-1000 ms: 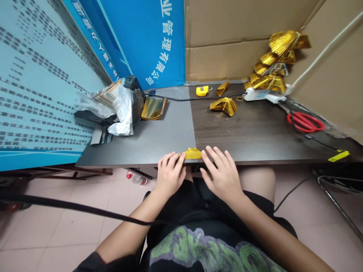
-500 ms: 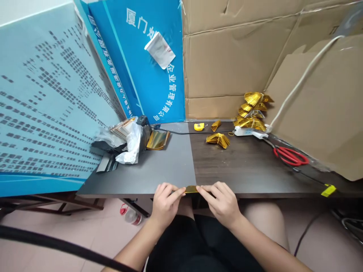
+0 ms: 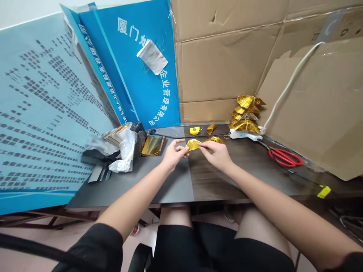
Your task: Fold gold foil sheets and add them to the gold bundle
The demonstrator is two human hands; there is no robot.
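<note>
Over the grey-and-dark-wood counter (image 3: 170,187), our left hand (image 3: 174,155) closes on one end of a folded gold foil strip (image 3: 193,144). Our right hand (image 3: 215,155) pinches its other end, just before a pleated gold foil fan (image 3: 214,139). Red-handled scissors (image 3: 285,157) lie further right.

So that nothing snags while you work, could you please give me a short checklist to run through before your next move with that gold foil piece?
1. Gold foil piece held between both hands: ok.
2. Left hand and right hand both on it: ok.
3. Folds in the foil: cannot tell, fingers and glare hide them.
4. Folded gold fan clear of the right hand: cannot tell.
5. Black cable apart from the hands: ok.
6. Red-handled scissors apart from the hands: ok.
</note>
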